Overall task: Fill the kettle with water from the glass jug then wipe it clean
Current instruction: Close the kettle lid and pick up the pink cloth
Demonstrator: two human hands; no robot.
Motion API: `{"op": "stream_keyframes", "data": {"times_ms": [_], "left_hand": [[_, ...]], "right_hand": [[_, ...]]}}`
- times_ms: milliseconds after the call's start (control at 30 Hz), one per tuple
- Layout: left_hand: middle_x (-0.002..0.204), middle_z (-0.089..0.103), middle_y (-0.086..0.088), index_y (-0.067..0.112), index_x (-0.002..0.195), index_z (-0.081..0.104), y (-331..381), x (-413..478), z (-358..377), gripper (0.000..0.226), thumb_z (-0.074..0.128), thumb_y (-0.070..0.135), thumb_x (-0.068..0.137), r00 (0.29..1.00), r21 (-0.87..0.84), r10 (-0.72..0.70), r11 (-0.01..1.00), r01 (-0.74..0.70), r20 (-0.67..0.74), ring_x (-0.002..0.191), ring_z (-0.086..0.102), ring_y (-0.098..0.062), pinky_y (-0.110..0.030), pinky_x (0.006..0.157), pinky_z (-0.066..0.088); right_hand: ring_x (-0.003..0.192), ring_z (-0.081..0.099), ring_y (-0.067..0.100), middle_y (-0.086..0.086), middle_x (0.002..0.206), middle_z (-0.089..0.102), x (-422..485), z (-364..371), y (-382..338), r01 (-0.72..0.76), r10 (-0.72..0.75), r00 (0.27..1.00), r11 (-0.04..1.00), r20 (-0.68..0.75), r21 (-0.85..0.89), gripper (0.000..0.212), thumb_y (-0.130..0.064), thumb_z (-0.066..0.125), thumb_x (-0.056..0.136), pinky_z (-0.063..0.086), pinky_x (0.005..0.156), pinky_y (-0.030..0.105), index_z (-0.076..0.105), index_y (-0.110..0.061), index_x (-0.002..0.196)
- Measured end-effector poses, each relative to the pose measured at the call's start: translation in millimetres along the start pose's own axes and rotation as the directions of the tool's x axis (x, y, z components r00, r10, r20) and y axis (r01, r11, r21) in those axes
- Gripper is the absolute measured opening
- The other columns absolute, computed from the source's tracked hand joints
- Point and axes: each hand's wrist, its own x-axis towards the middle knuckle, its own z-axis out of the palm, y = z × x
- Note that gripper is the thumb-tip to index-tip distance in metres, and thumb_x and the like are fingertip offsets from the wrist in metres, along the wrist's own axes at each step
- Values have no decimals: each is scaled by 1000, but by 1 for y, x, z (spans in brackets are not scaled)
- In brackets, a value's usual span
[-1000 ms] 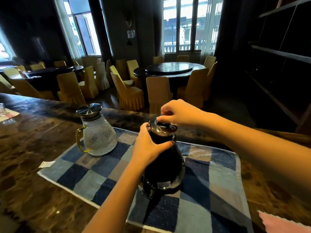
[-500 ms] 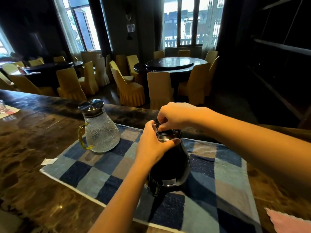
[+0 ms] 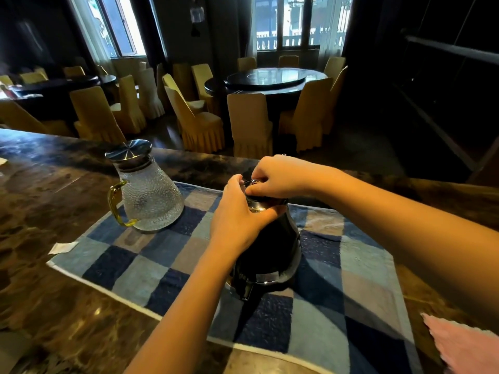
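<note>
Kettle [image 3: 270, 249]: black, opaque, upright on the blue checked mat [image 3: 151, 268], roughly mid-mat. Contents couldn't be seen. Silver collar [image 3: 256, 206] showed at the neck, just under the hands.

Glass jug [image 3: 152, 198]: dimpled clear glass, upright on the mat's far left corner, well apart from the kettle. Steel cap [image 3: 129, 153] sat on top, yellow handle [image 3: 113, 203] faced left. Water level was unreadable through the texture.

Left hand [image 3: 237, 220]: wrapped round the kettle's neck from the left. Thumb [image 3: 266, 215] lay across the near side below the collar, and the fingers were curled over the far side. A firm grip, nothing spread.

Right hand [image 3: 280, 174]: came in from the right, directly above the kettle's mouth. Its fingertips [image 3: 259, 188] were bunched together, pinching the kettle lid [image 3: 252, 182], of which only a thin shiny edge showed between the two hands. Couldn't tell whether the lid was seated or lifted. The two hands were touching at the neck.

Mat lay on a dark marbled counter [image 3: 40, 279]. Pink cloth [image 3: 467, 346] was at the near right corner, off the mat. Small white paper slip [image 3: 61, 248] lay on the counter just beside the mat's left edge.
</note>
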Motion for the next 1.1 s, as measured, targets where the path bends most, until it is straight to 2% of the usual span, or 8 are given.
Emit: {"op": "stream_keyframes", "data": {"times_ms": [200, 400, 500, 600, 667, 733, 933, 1100], "left_hand": [[138, 47, -3, 13, 139, 29, 3, -3, -2, 90, 77, 42, 69, 1000, -40, -7, 999, 7, 9, 119, 49, -15, -24, 83, 40], [132, 51, -1, 19, 132, 35, 3, -3, -3, 87, 78, 50, 63, 999, -66, -38, 997, 39, 14, 119, 52, -19, -37, 94, 48], [127, 53, -1, 22, 126, 37, 3, -3, -1, 78, 78, 45, 64, 999, -68, -32, 997, 32, 8, 115, 54, -18, -31, 85, 47], [131, 52, -3, 19, 135, 30, 4, -2, -1, 90, 78, 45, 64, 999, -58, -38, 998, 38, 15, 117, 54, -21, -33, 87, 47], [138, 49, -4, 17, 143, 22, 3, -1, -2, 102, 78, 48, 63, 999, -51, -45, 998, 46, 10, 122, 51, -22, -39, 95, 47], [142, 45, -5, 16, 146, 19, 2, -2, -1, 106, 77, 48, 64, 999, -39, -49, 998, 49, 8, 126, 48, -22, -41, 99, 46], [146, 40, -5, 15, 146, 16, 3, -1, -3, 105, 77, 46, 66, 999, -44, -46, 998, 47, 24, 131, 44, -23, -36, 100, 41], [140, 46, -4, 17, 141, 25, 1, 0, -1, 101, 76, 51, 62, 999, -45, -45, 998, 46, 24, 125, 49, -24, -39, 99, 46]], "right_hand": [[77, 54, 13, -4, 85, 57, -8, -4, -3, -4, -4, 999, 989, -51, -149, 32, -50, 50, 92, 42, 64, 23, 51, -19, 102], [74, 47, 15, -5, 84, 49, -12, -28, -20, 192, -227, 974, 818, 3, -541, 31, -44, 41, 98, 28, 49, 22, 50, -20, 116], [74, 47, 16, -2, 89, 51, -9, -20, -20, 160, -142, 987, 884, 73, -440, 27, -33, 38, 101, 32, 56, 25, 48, -16, 120], [60, 47, 13, 7, 85, 57, 2, -5, -24, -105, 107, 994, 988, 15, -117, 20, -22, 41, 99, 37, 52, 24, 54, -8, 101], [48, 44, 12, 7, 69, 55, 6, -6, -24, -315, 297, 947, 931, 120, 185, 24, -18, 39, 100, 36, 43, 20, 53, -5, 86], [48, 47, 13, 6, 63, 54, 2, -16, -19, -389, 272, 907, 833, 321, 392, 24, -23, 39, 101, 38, 47, 20, 51, -6, 89], [73, 59, 13, 0, 82, 63, 4, -45, -7, -4, -12, 912, 999, 410, 36, 14, -26, 66, 89, 50, 63, 24, 58, -20, 99], [62, 51, 7, -6, 69, 56, 7, -34, -6, 45, -60, 935, 998, 350, 50, 19, -28, 67, 88, 44, 56, 18, 54, -20, 76]]}}
